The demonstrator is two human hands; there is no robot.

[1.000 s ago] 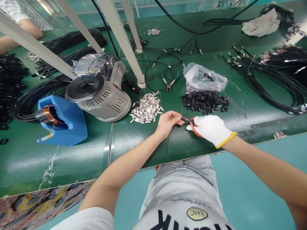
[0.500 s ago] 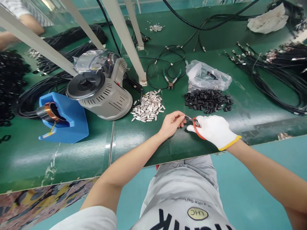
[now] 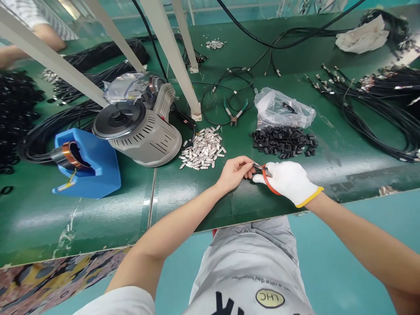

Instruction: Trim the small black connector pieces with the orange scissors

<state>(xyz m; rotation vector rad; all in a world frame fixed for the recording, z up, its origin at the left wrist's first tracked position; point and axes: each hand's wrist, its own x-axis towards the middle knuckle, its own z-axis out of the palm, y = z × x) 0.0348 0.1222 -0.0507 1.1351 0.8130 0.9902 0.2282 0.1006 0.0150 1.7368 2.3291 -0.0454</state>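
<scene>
Head camera: gloved right hand (image 3: 286,180) grips and partly hides the pliers (image 3: 267,183) above the green table (image 3: 183,197); what the left hand (image 3: 233,172) pinches at their tips, fingers closed, I cannot tell. The handle is orange-red, the tips metallic.

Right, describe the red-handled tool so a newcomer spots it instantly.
Over the green table, near its front edge, find the white-gloved right hand. It grips the red-handled tool, metal nose toward the bare left hand. Red sets it apart from the green-handled pliers lying farther back.
</scene>
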